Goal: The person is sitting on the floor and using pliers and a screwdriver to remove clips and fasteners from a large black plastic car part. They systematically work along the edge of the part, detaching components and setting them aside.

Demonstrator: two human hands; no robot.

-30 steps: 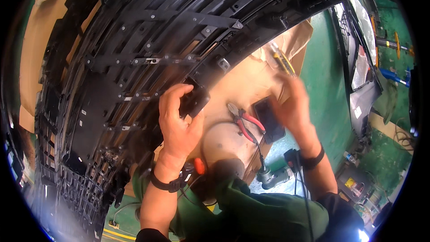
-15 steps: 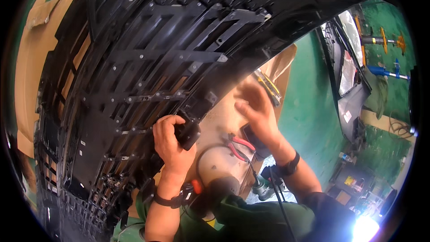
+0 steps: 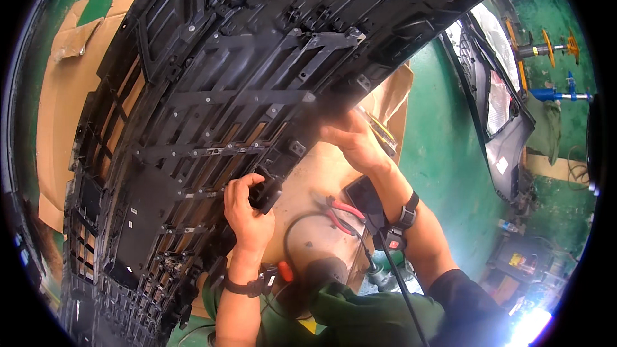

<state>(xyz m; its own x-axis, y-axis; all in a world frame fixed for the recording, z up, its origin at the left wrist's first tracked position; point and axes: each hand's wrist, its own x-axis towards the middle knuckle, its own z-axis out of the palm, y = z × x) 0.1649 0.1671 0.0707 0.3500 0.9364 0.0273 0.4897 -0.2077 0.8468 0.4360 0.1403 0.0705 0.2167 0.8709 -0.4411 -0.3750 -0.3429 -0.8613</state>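
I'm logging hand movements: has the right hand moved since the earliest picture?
Yes: leftward, toward the black panel. Judged against the red-handled pliers, the right hand was off to their right and is now beyond them.

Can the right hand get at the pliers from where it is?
Probably yes: the pliers lie uncovered near the right hand, with nothing visible blocking the way between. Its fingers are partly blurred, so I can't tell whether it's empty.
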